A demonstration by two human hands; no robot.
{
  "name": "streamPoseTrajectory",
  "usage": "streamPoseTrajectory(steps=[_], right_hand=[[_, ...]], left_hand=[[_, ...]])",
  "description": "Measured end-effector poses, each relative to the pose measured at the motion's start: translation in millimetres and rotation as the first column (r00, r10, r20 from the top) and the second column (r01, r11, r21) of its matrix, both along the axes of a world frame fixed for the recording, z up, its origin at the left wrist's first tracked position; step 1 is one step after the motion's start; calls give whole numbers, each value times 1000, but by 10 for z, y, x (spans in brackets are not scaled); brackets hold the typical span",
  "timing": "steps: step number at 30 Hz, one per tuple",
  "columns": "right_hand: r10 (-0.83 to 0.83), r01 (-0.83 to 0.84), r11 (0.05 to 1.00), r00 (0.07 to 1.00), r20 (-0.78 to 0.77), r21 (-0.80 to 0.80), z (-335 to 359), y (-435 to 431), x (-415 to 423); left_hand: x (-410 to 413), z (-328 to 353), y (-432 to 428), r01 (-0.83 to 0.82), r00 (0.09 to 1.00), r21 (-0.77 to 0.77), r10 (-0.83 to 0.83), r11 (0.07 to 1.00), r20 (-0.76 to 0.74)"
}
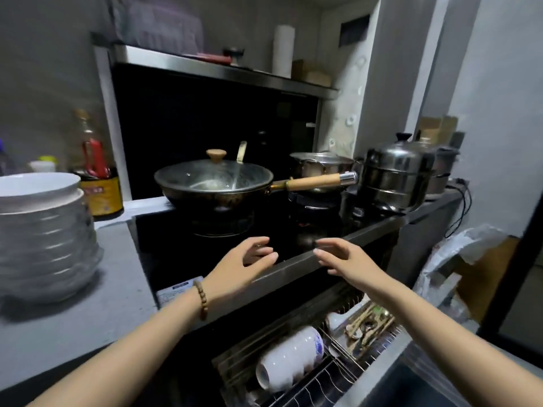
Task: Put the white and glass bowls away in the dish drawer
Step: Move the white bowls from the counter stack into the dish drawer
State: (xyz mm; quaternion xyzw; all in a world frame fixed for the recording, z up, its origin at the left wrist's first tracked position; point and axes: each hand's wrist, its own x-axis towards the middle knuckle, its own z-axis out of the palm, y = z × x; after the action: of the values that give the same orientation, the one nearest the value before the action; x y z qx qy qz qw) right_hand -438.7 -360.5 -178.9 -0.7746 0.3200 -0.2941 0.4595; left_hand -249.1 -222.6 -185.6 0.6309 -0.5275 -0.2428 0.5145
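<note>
Head view: lidded wok (214, 186), steamer (396, 177); bowl stack (44, 239) on counter (88, 324).

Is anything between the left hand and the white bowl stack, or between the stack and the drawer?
Nothing visible. Only bare counter lies between the left hand and the white bowl stack. The dish drawer below stands open, with nested bowls already in its rack.

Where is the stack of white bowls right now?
Far left of the head view, the stack of white bowls stands on the grey counter beside a yellow-labelled bottle.
</note>
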Motion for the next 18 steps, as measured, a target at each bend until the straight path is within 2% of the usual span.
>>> streamPoseTrajectory(steps=[4,8,18], right_hand=[[102,-96,991,993,61,-96,500,282,310],[209,-197,965,976,54,-172,835,609,750],[446,-419,836,895,-4,-354,1248,1438,1855]], left_hand=[[285,682,472,-44,985,-122,63,992,162],[577,1107,958,-147,937,-195,200,970,287],[1445,1389,2038,-436,803,-247,498,865,326]])
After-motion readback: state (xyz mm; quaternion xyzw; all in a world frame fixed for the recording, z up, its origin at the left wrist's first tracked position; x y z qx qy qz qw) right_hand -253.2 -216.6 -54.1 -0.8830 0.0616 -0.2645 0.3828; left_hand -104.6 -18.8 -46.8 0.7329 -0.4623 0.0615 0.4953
